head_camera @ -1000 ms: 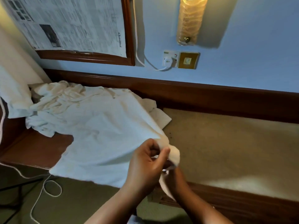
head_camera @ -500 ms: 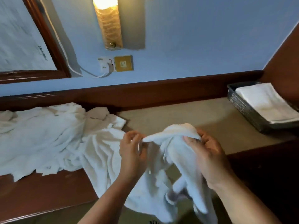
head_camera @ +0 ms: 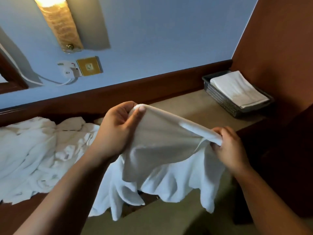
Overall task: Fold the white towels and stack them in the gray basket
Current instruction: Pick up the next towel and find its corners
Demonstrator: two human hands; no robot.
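We hold the white towel (head_camera: 166, 150) up in the air, in the middle of what we see, over the tan counter (head_camera: 186, 106). Our left hand (head_camera: 116, 131) pinches one corner between thumb and bent fingers, at about 10 o'clock on the towel. Our right hand (head_camera: 232, 150) has its fingers curled tight round the other end, at 3 o'clock, and the cloth is bunched up there. The rest hangs down in wavy folds.

To do this well, we think we should find the real corner on the right, pull the top edge flat and give a small shake. Then the two halves can meet neatly.

The gray basket (head_camera: 218, 97) sits at 2 o'clock with a folded towel (head_camera: 237, 89) inside. A pile of loose towels (head_camera: 33, 150) lies at 9 o'clock.
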